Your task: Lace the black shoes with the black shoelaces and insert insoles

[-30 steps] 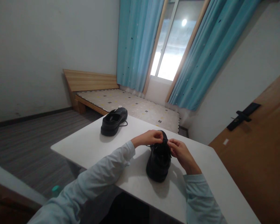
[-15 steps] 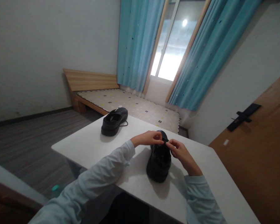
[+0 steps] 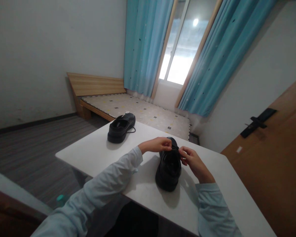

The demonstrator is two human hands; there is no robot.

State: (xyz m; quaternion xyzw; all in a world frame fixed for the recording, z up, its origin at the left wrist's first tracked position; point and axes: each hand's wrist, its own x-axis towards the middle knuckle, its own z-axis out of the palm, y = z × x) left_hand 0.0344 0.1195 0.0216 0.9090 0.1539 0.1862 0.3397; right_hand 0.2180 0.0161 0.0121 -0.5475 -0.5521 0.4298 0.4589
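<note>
A black shoe (image 3: 169, 176) stands upright on the white table (image 3: 143, 194), its heel toward me. Over its lacing, my left hand (image 3: 160, 144) pinches a black shoelace (image 3: 175, 148) from the left side. My right hand (image 3: 191, 161) grips the lace from the right, thumb and forefinger pressed together. Both hands partly cover the toe and the lacing. Farther back on the left, a second black shoe (image 3: 116, 135) sits near the table's far edge, with a loose lace end trailing on its right.
Beyond the table is a bed (image 3: 143, 108) with a wooden headboard (image 3: 96, 84). Blue curtains (image 3: 148, 46) hang beside the window. A wooden door (image 3: 273, 158) is on the right, and a green-capped object (image 3: 61, 198) is low at the left.
My hands have drawn slightly apart over the shoe's lacing, the right one moving a little to the right. Both shoes stay in place.
</note>
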